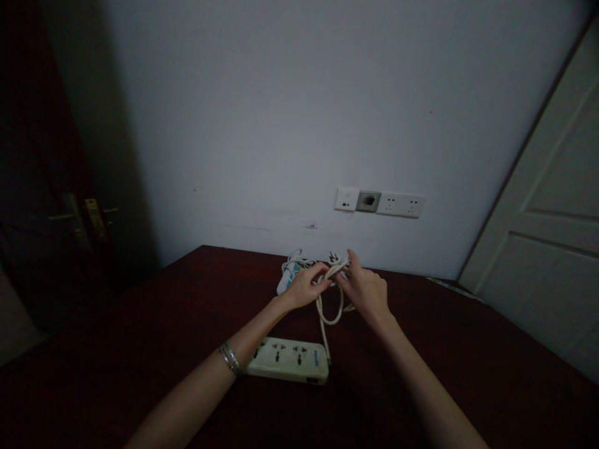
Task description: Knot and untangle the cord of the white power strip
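Both hands meet above the far half of a dark red table [140, 349]. My left hand [306, 287] and my right hand [365, 290] are closed on a white cable [330, 312] that hangs in a loop between them. A dark plug [333, 256] sticks up at the top of the bundle by my right fingers. The cable runs down to a white power strip [292, 360] lying flat near my left wrist, which wears bangles. Behind my left hand lies another white item with a blue mark [287, 274].
A row of wall sockets [380, 202] sits on the white wall just above the table's far edge. A dark door with a handle [87, 221] stands at the left. A white door [552, 231] is at the right.
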Tool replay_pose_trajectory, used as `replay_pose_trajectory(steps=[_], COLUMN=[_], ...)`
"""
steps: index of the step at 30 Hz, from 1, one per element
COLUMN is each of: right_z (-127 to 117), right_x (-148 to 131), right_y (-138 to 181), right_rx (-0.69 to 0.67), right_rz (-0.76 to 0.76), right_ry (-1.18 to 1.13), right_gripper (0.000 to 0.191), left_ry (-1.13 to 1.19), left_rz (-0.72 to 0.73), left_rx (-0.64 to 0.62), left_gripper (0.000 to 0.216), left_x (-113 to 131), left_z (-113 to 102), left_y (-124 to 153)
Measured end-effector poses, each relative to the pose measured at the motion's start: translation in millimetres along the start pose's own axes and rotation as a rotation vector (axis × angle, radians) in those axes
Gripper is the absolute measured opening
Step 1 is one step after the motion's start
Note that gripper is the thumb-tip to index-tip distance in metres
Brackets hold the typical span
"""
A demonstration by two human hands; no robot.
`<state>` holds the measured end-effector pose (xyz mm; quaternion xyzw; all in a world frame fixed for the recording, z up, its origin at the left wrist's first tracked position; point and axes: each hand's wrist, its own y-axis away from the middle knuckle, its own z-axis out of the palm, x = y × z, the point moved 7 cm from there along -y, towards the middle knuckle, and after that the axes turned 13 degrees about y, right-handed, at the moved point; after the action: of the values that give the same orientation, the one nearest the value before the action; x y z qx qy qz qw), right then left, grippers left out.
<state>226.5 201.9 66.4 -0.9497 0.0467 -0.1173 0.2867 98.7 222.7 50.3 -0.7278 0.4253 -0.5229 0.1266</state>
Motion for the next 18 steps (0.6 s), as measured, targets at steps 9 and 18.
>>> replay_pose_trajectory(steps=[9, 18], right_z=[-5.3, -17.4], right_x=[6.4, -5.6], right_y=[-2.7, 1.4], right_rx=[0.037, 0.055], right_rz=[0.038, 0.01], right_ry=[-0.07, -0.1], right_gripper=[0.054, 0.044], left_ry=[0.234, 0.732], left_rz=[-0.086, -0.397], left_rx=[0.065, 0.283], left_gripper=[0.03, 0.016], left_x=[-5.1, -54.5], left_z=[-3.3, 3.1], left_y=[0.1, -3.7])
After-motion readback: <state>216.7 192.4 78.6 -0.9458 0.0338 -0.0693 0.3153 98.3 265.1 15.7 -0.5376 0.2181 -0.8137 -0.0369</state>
